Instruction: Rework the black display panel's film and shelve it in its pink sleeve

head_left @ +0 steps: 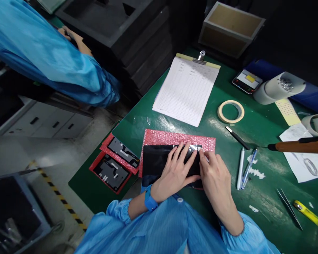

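A glossy black flat panel (155,160) lies on a sheet of pink bubble wrap (177,135) at the table's near edge. My left hand (173,171) rests flat on the panel, fingers spread, with a blue band at the wrist. At the panel's right end, my right hand (214,173) is closed in a pinch. A bit of something white (200,149) shows at its fingertips, too small and covered to name. Left of the panel, two grey-and-black flat parts (111,171) sit in pink bubble wrap.
On the green table are a clipboard (187,91), tape roll (231,111), black-handled blade (237,137), two pens (240,169), tweezers (290,209), yellow cutter (308,213) and an orange-handled tool (299,145). Another person's blue sleeve (55,60) is at the upper left.
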{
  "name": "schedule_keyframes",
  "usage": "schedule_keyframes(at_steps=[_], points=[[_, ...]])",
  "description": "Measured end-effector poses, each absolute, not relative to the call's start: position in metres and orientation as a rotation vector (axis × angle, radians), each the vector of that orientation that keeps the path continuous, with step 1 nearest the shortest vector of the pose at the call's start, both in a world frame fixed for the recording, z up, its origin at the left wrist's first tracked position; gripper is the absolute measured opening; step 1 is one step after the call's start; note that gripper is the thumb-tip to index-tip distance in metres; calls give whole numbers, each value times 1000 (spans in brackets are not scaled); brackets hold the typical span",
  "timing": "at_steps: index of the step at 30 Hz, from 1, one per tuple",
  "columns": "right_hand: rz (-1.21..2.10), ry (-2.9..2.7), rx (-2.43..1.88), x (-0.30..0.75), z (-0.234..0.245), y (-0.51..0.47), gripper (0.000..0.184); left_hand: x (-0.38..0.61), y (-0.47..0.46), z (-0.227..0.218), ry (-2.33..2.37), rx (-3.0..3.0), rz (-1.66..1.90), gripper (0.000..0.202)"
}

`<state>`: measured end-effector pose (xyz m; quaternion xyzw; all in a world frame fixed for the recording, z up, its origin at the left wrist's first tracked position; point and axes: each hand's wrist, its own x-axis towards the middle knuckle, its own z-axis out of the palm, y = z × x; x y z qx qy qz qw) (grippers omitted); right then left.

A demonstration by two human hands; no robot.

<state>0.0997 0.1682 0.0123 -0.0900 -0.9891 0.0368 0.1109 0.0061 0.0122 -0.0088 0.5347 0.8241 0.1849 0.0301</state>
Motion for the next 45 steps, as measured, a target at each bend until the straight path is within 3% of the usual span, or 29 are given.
schedule_keyframes(at_steps=[45], points=[[-122,-2968,-135,94,11,178,36,5,12,-14,2523,1632,593,87]])
